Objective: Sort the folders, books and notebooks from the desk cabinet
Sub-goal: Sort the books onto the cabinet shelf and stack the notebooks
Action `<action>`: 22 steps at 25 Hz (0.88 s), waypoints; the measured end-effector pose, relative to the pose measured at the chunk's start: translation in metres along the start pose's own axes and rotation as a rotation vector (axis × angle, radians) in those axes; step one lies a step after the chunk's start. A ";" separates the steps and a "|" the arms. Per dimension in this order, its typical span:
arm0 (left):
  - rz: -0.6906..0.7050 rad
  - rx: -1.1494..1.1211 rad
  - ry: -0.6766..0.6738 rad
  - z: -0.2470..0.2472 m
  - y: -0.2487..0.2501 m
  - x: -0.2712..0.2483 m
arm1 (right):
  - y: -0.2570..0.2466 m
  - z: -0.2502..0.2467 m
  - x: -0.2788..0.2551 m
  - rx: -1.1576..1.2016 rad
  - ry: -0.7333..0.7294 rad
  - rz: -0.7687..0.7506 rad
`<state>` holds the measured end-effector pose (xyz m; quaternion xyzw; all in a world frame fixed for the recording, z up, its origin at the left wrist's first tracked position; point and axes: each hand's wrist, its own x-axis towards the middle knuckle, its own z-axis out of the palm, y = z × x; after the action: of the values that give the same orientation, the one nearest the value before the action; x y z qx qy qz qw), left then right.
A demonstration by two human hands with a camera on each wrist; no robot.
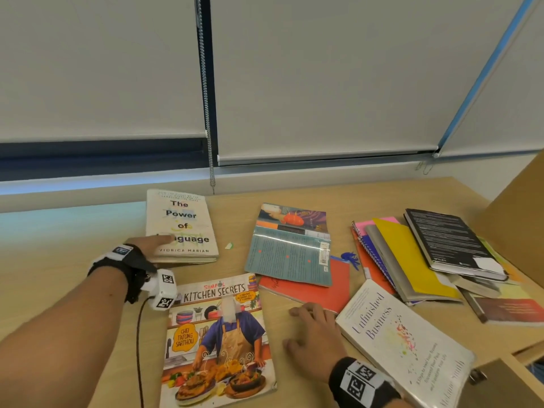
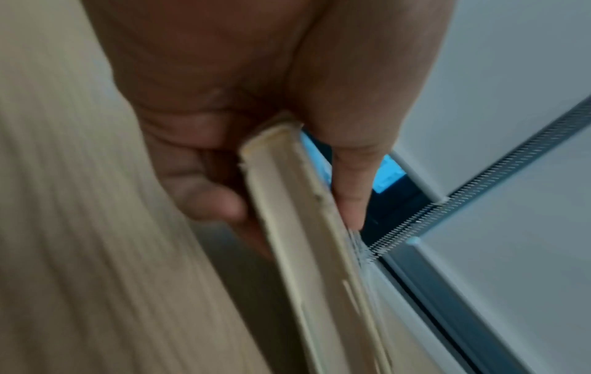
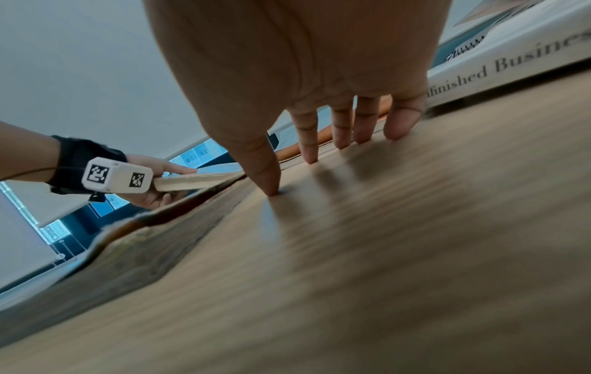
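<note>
My left hand point(image 1: 150, 245) grips the near-left corner of the white book "The Power of Language" point(image 1: 184, 222), thumb on the cover and fingers point(image 2: 204, 200) curled beneath its page edge point(image 2: 288, 202); that corner is raised off the desk. My right hand point(image 1: 312, 334) rests with fingers point(image 3: 396, 124) spread and tips touching the wooden desk point(image 1: 73, 260), between the "Kitchen Secrets" cookbook point(image 1: 217, 343) and the white book "Unfinished Business" point(image 1: 406, 346). A teal paperback point(image 1: 291, 248) lies partly on a red notebook point(image 1: 318, 290).
A loose stack of notebooks, a yellow folder point(image 1: 409, 254) and a black book point(image 1: 450, 242) sits at the right. A cardboard-coloured panel point(image 1: 518, 219) stands at the far right. Roller blinds point(image 1: 323, 78) and a bead chain point(image 1: 207, 113) hang behind the desk.
</note>
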<state>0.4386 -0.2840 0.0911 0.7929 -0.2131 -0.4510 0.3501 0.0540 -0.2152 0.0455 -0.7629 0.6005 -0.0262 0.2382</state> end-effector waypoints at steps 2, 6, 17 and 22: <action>0.041 -0.242 -0.001 -0.003 -0.004 -0.021 | -0.001 0.000 -0.001 0.012 0.003 -0.004; 0.071 -0.369 -0.179 0.006 -0.058 -0.103 | -0.009 -0.002 0.006 0.100 0.040 0.038; 0.135 0.270 -0.190 0.027 -0.158 -0.183 | -0.104 0.013 0.009 0.612 -0.180 -0.016; 0.222 0.469 -0.180 0.027 -0.155 -0.175 | -0.100 0.011 0.003 0.606 -0.167 -0.019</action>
<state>0.3306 -0.0760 0.0648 0.7807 -0.4275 -0.4171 0.1840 0.1493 -0.1979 0.0746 -0.6621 0.5367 -0.1437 0.5030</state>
